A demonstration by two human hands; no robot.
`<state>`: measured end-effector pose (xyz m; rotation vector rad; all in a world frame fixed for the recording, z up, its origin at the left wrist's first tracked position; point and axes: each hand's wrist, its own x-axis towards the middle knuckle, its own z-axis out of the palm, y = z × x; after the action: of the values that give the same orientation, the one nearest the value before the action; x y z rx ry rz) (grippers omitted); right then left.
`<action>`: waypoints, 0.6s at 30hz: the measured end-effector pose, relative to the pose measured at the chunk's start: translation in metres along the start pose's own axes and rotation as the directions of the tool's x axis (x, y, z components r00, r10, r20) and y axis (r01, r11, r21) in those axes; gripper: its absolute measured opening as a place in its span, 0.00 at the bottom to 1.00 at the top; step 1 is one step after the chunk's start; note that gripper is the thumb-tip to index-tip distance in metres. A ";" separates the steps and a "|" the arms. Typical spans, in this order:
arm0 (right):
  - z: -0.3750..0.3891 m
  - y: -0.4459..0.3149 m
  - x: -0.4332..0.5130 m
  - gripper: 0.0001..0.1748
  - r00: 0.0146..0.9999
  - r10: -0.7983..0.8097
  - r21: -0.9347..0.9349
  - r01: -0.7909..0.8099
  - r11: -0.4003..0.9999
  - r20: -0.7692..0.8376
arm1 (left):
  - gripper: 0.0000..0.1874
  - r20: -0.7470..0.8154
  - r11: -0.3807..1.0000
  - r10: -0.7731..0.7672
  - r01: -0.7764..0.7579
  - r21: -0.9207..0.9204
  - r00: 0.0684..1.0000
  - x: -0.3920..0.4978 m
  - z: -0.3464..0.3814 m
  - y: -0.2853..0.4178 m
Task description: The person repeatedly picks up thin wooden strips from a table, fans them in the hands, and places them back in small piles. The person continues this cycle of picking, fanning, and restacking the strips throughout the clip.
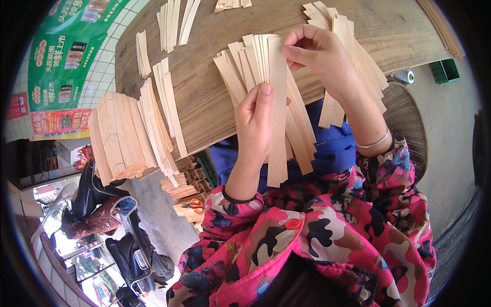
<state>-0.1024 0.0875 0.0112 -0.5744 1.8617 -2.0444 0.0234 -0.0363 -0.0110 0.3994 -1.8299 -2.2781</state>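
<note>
My left hand (pixel 254 122) grips a fanned bundle of thin, pale wood strips (pixel 260 57), its thumb pressing on the front. The foremost wood strip (pixel 277 107) runs lengthwise over the others, its lower end reaching past the table edge. Thumb and fingertips of my right hand (pixel 320 57) pinch that strip's right edge near the top. More wood strips (pixel 301 126) slant out below the bundle on the right. Behind my right wrist, another pile of strips (pixel 362 65) lies spread on the wooden table (pixel 203 96), partly hidden by the forearm.
Small groups of strips (pixel 168 27) lie farther back and left. A thick stack of wood slats (pixel 119 134) sits at the table's left corner. Below are orange-handled scissors (pixel 197 206) on bundled wood. A thread cone (pixel 404 76) and green crate (pixel 444 71) are at right; a scooter (pixel 134 253) stands lower left.
</note>
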 end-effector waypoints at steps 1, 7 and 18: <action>0.001 0.000 -0.001 0.06 0.999 0.030 0.036 -0.030 0.999 0.018 | 0.17 -0.001 1.000 0.013 -0.013 0.008 1.000 0.000 0.001 0.000; -0.001 0.004 -0.007 0.11 0.990 0.140 0.185 -0.136 0.973 -0.007 | 0.18 -0.031 0.999 0.008 -0.007 0.047 0.999 0.002 0.009 0.001; -0.038 0.021 -0.001 0.07 0.987 0.152 0.408 -0.160 0.899 0.050 | 0.16 -0.055 0.987 -0.050 0.041 -0.155 0.997 0.002 0.016 0.007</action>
<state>-0.1211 0.1192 -0.0122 -0.3159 1.3521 -2.2189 0.0161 -0.0240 -0.0016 0.4818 -1.6202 -2.3905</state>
